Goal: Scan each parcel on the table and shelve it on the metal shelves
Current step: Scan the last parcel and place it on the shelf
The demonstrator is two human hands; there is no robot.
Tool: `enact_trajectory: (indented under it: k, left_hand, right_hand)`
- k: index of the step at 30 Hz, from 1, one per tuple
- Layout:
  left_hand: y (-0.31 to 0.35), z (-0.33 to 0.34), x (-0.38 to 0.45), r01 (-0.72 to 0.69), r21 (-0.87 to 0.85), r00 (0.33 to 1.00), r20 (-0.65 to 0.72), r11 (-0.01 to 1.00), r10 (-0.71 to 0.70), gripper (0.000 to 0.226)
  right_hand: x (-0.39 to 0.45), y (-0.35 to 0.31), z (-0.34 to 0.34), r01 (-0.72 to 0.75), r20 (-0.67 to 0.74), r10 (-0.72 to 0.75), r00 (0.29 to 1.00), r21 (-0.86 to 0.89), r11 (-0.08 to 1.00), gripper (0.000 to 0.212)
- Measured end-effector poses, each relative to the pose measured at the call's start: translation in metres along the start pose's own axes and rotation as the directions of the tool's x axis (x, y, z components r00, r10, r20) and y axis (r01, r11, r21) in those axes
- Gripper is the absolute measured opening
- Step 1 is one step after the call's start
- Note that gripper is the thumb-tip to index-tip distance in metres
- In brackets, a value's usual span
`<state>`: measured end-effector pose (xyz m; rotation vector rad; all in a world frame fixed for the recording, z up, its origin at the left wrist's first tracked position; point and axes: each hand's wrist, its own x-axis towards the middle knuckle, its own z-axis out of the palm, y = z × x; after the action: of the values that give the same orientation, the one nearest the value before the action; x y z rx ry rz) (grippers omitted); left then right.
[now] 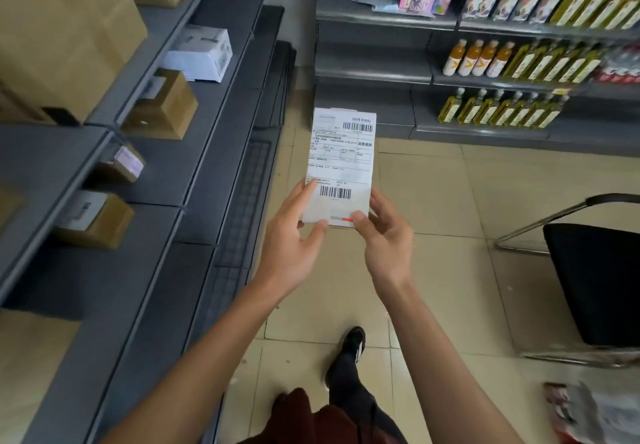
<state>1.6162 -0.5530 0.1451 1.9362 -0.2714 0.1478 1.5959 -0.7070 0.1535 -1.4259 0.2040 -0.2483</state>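
Head view: a flat white parcel (341, 166) with its shipping label facing up is held out over the tiled floor (433, 201) by both hands. The left hand (294, 239) is closed on the near left corner, thumb on top just beside the lower barcode (335, 193); the right hand (384, 235) is pinched on the near right corner, thumb pressed over the orange strip at the near edge. Both sets of fingers are thus gripping the parcel, and nothing else is carried. The parcel's long axis runs straight away from the fingers, so almost the whole of its length lies beyond them, with the upper barcode (357, 127) at the far end.

The metal shelves (214, 152) stand to the left of the fingers, well apart from the parcel, and brown cartons (166, 104) and a white box (202, 54) are already lodged on them. The left hand is judged the nearer to those shelves, so a leftward swing of the far end is what shelving would call for. A second rack with bottles (519, 59) stands beyond the fingers and to the right. A black chair (602, 281) is seen right of the fingers. No scanner or worktop is seen.
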Motion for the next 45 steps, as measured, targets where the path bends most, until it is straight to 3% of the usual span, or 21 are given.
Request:
enact_trajectory:
  k: [14, 22, 38, 45]
  left_hand:
    - [0.011, 0.101, 0.177, -0.042, -0.025, 0.998, -0.053, 0.999, 0.04, 0.067]
    - [-0.031, 0.108, 0.271, -0.009, 0.039, 0.999, -0.048, 0.999, 0.011, 0.063]
    - [-0.076, 0.109, 0.491, -0.1, 0.011, 0.995, -0.003, 0.995, 0.1, 0.063]
    - [-0.096, 0.127, 0.571, -0.043, 0.037, 0.999, -0.028, 0.998, 0.044, 0.064]
  right_hand:
    - [0.204, -0.026, -0.063, 0.005, 0.024, -0.007, 1.0, 0.06, 0.998, 0.053]
    - [0.305, -0.009, -0.036, 0.006, 0.066, -0.008, 0.998, 0.027, 1.0, 0.054]
    - [0.503, -0.009, 0.013, 0.013, -0.052, -0.014, 0.999, -0.003, 1.0, 0.047]
    - [0.594, 0.005, 0.024, -0.023, -0.012, 0.023, 1.0, -0.011, 1.0, 0.048]
